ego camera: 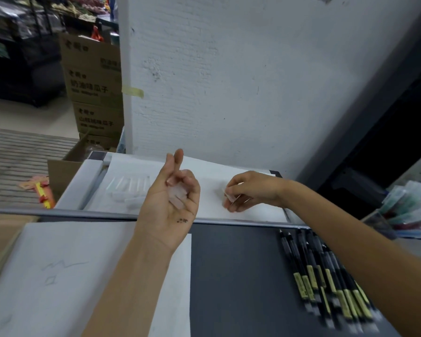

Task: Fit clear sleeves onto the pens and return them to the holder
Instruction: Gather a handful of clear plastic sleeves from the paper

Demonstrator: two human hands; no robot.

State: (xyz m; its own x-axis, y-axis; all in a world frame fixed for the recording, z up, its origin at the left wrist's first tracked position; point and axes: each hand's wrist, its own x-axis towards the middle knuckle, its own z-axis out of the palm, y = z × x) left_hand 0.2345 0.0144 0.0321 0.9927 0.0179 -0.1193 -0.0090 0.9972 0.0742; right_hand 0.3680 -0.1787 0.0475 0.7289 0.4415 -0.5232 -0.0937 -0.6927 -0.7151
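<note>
Head view: the left hand (170, 205) is turned palm up over the near edge of a white tray (83, 183). Its grip is closed round a small bundle of clear sleeves (178, 198) — the lower fingers curl over them while two fingers point upward. The right hand (248, 190) reaches over the tray, thumb and fingertips pinching a single sleeve (231, 198) just above the white lining. More loose sleeves (129, 186) lie in the tray, left of the left hand. On the dark bench (233, 276) a row of black pens (323, 276) with yellow labels lies side by side under the right forearm, tips toward the tray. A clear holder (378, 222) with wrapped pens stands at the right edge — blurred. A white sheet (58, 276) with a pencil scribble covers the bench's left part. Cardboard boxes (95, 88) are stacked beside the white wall (229, 81).
</note>
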